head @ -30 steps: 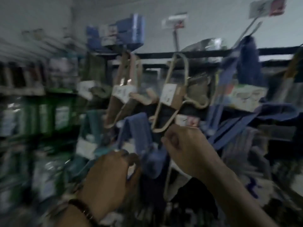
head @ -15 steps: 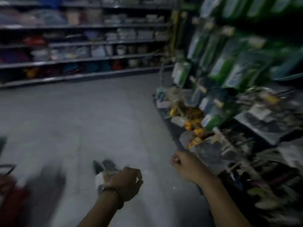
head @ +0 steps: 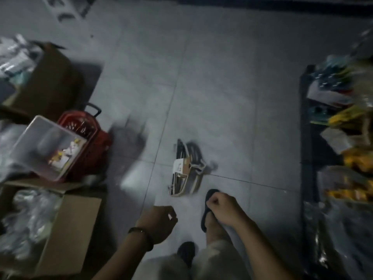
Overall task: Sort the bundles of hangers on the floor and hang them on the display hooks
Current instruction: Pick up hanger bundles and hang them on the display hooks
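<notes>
A bundle of hangers [head: 186, 168] with a pale card label lies on the grey tiled floor, just ahead of my feet. My left hand [head: 158, 224] hovers low at centre, fingers curled, holding nothing. My right hand [head: 221, 207] is a loose fist over my right foot, also empty, just below and right of the bundle. Neither hand touches the hangers. The display hooks are out of view.
A red basket [head: 88, 146] with a clear plastic box [head: 46, 146] leaning on it stands at the left. Cardboard boxes [head: 66, 229] of wrapped goods sit beside it. A shelf unit [head: 339, 150] of packaged goods runs along the right. My sandalled foot [head: 207, 211] is below the bundle.
The view swung from the hanger display down to the floor. Both hands dropped from the hanging blue hangers and are now empty above the bundle on the floor.
</notes>
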A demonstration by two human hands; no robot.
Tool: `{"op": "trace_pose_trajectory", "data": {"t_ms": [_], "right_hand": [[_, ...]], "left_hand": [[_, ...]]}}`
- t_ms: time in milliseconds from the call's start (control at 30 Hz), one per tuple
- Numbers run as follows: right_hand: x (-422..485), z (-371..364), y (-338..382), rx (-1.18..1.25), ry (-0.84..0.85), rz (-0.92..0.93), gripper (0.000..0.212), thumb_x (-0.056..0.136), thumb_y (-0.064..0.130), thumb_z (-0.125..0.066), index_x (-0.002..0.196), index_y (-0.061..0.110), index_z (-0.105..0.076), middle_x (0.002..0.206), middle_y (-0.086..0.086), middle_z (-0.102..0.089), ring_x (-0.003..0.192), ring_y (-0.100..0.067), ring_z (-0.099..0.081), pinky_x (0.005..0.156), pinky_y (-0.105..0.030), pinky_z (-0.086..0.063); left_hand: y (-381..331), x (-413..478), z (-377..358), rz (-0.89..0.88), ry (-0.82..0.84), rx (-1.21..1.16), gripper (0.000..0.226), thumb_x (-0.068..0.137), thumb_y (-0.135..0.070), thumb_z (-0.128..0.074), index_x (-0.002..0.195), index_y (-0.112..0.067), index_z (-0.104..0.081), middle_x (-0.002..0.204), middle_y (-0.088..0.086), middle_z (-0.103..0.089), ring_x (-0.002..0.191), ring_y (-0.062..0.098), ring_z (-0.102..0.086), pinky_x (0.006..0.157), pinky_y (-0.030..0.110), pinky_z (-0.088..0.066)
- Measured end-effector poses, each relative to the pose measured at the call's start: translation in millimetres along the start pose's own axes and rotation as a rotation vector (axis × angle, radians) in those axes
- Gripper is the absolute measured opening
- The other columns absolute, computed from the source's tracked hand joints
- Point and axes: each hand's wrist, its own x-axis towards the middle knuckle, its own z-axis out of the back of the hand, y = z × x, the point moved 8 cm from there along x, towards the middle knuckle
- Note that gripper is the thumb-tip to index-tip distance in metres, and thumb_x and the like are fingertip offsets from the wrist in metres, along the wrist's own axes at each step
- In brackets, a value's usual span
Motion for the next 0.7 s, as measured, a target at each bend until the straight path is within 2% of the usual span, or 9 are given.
{"op": "trace_pose_trajectory", "data": {"t_ms": [67, 133, 200, 300, 433, 533, 600, 633, 700], "right_hand": [[67, -7, -2, -0.024, 0.065, -0.04, 0.021, 0.099, 0.034, -0.061, 0.082, 0.022, -0.062, 0.084, 0.005, -0.065, 0.082, -0.011, -0.062, 0.066, -0.018, -0.042], [136, -19, -2, -0.043, 0.11, -0.056, 0.03, 0.099, 0.032, -0.058, 0.072, 0.021, -0.051, 0.074, 0.004, -0.059, 0.075, -0.017, -0.058, 0.068, -0.029, -0.043], [202, -35, -5, -0.02, 0.147, -0.075, 0.026, 0.095, 0.031, -0.055, 0.072, 0.02, -0.049, 0.073, 0.0, -0.058, 0.071, -0.018, -0.055, 0.066, -0.032, -0.041], [298, -72, -27, 0.04, 0.178, -0.163, 0.019, 0.095, 0.034, -0.056, 0.083, 0.019, -0.061, 0.086, -0.001, -0.07, 0.081, -0.022, -0.068, 0.072, -0.036, -0.055], [418, -138, -73, 0.089, 0.223, -0.278, 0.016, 0.095, 0.031, -0.053, 0.091, 0.017, -0.059, 0.086, -0.006, -0.064, 0.075, -0.023, -0.063, 0.062, -0.032, -0.052], [494, -190, -115, 0.147, 0.236, -0.388, 0.033, 0.097, 0.04, -0.05, 0.118, 0.015, -0.057, 0.104, -0.009, -0.065, 0.088, -0.025, -0.066, 0.068, -0.035, -0.056], [530, -223, -134, 0.226, 0.225, -0.419, 0.031, 0.098, 0.038, -0.054, 0.12, 0.016, -0.056, 0.104, -0.009, -0.064, 0.089, -0.024, -0.064, 0.072, -0.037, -0.056], [545, -236, -136, 0.285, 0.21, -0.408, 0.028, 0.096, 0.033, -0.059, 0.118, 0.017, -0.058, 0.101, -0.007, -0.064, 0.086, -0.021, -0.063, 0.069, -0.035, -0.053], [568, -258, -139, 0.379, 0.173, -0.354, 0.029, 0.089, 0.029, -0.068, 0.116, 0.022, -0.061, 0.098, 0.001, -0.067, 0.084, -0.016, -0.062, 0.066, -0.028, -0.049]], "left_hand": [[13, 49, 1, 0.043, 0.002, -0.064, 0.024, 0.101, -0.046, -0.055, 0.118, -0.035, -0.068, 0.11, -0.01, -0.073, 0.092, 0.007, -0.068, 0.085, 0.027, -0.059], [29, 103, -1, 0.076, -0.001, -0.155, 0.023, 0.102, -0.044, -0.055, 0.12, -0.035, -0.066, 0.114, -0.01, -0.071, 0.092, 0.004, -0.066, 0.081, 0.019, -0.054], [52, 162, -11, 0.124, 0.003, -0.231, 0.022, 0.102, -0.041, -0.056, 0.121, -0.034, -0.067, 0.115, -0.008, -0.071, 0.094, 0.008, -0.066, 0.083, 0.022, -0.053], [96, 254, -42, 0.218, 0.031, -0.332, 0.022, 0.099, -0.043, -0.058, 0.118, -0.034, -0.065, 0.113, -0.006, -0.069, 0.1, 0.014, -0.065, 0.092, 0.031, -0.055], [155, 385, -85, 0.288, 0.069, -0.316, 0.024, 0.096, -0.037, -0.061, 0.119, -0.028, -0.065, 0.11, 0.0, -0.072, 0.098, 0.021, -0.068, 0.088, 0.035, -0.058], [197, 482, -110, 0.375, 0.046, -0.437, 0.06, 0.089, -0.037, -0.075, 0.142, -0.022, -0.051, 0.134, 0.006, -0.064, 0.105, 0.019, -0.061, 0.087, 0.03, -0.05], [206, 530, -118, 0.412, 0.017, -0.559, 0.083, 0.084, -0.031, -0.083, 0.153, -0.021, -0.038, 0.147, 0.008, -0.053, 0.12, 0.025, -0.059, 0.093, 0.033, -0.051], [208, 553, -126, 0.409, 0.021, -0.599, 0.083, 0.083, -0.025, -0.084, 0.152, -0.021, -0.038, 0.145, 0.006, -0.053, 0.122, 0.026, -0.058, 0.095, 0.034, -0.053], [204, 588, -144, 0.385, 0.05, -0.681, 0.064, 0.084, -0.009, -0.081, 0.135, -0.019, -0.043, 0.131, -0.001, -0.058, 0.106, 0.016, -0.062, 0.075, 0.024, -0.055]]}}
